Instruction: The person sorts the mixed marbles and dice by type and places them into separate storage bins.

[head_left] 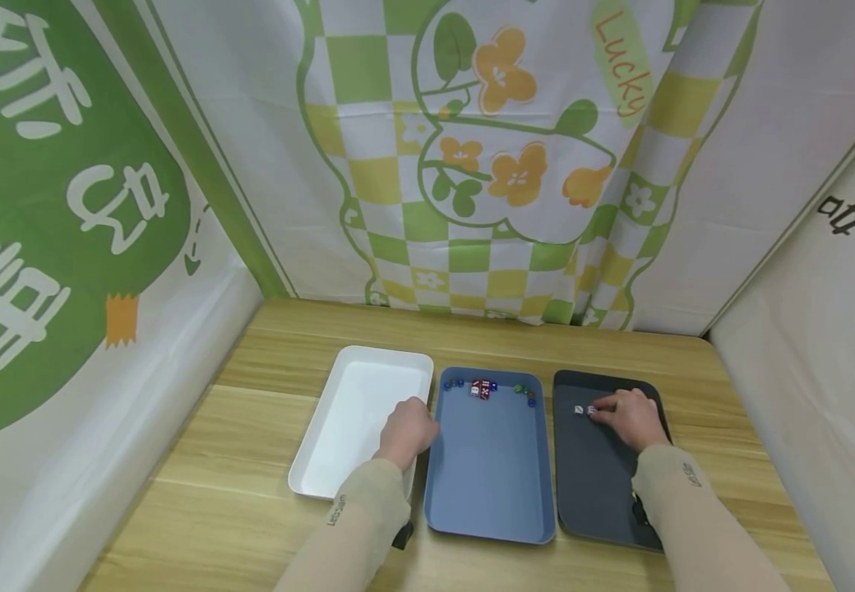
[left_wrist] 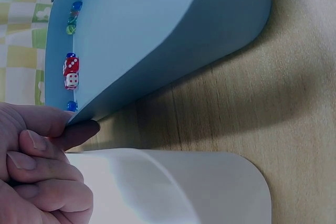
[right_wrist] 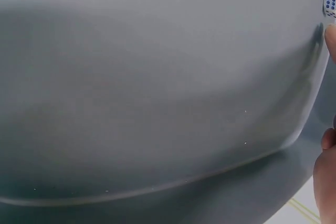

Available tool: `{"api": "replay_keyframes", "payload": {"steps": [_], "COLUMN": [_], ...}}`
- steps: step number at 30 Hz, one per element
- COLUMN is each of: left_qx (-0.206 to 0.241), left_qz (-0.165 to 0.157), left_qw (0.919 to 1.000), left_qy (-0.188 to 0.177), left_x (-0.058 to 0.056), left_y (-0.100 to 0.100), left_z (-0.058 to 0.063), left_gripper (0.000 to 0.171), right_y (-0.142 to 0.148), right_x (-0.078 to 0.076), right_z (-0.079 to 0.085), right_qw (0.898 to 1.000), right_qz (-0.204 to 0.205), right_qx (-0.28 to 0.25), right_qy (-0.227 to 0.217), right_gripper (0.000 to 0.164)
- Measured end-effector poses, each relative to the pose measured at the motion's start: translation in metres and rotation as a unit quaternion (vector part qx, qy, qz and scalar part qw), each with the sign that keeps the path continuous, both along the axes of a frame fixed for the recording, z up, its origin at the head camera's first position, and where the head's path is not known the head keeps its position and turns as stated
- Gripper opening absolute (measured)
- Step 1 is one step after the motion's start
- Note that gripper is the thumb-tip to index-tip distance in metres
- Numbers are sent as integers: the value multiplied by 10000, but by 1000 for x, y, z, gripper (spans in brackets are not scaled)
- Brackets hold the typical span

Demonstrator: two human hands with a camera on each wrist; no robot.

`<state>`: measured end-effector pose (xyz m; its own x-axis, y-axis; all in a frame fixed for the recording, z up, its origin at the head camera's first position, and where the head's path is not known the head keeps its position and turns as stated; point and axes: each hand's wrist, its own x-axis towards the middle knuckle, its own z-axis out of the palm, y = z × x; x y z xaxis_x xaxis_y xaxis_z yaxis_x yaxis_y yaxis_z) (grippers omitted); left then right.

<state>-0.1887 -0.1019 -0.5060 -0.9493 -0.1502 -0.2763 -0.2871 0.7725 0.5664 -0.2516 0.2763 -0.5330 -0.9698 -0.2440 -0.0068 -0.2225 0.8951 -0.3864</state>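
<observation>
Rim of the blue tray (head_left: 490, 477) is pinched between thumb and forefinger of the left hand (head_left: 406, 431). Inside the dark tray (head_left: 596, 485), a white die (head_left: 592, 410) is pinched by the right hand (head_left: 635, 418), beside a second die (head_left: 579, 409).

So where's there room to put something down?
Try the table between the left cloth and white tray, or the near part of the blue tray. Its far edge is crowded with dice and balls; the right hand and white dice crowd the far part of the dark tray.
</observation>
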Motion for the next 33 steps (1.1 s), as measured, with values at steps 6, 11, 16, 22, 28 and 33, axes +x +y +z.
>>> {"api": "replay_keyframes", "payload": {"steps": [6,11,16,22,28,33], "left_qx": [-28,-19,1,-15,-47,-59], "left_qz": [-1,0,-10,-2,9,33], "left_qw": [10000,10000,10000,10000,10000,9999], "left_qy": [5,18,-7,-43,-83,-92], "left_x": [0,0,0,0,0,0], "left_y": [0,1,0,0,1,2], "left_z": [0,0,0,0,2,2], "left_gripper": [37,37,38,38,38,36], "right_y": [0,-1,-2,-2,-2,-1], "right_x": [1,2,1,0,1,2], "right_z": [-2,-1,-1,1,0,-1], "right_qw": [9998,9998,9997,9995,9993,9992], "right_qz": [-67,-76,-49,-55,-93,-143], "right_qx": [52,93,99,83,40,-49], "right_qy": [-189,-179,-212,-306,-357,-380], "right_gripper": [31,30,29,30,31,31]}}
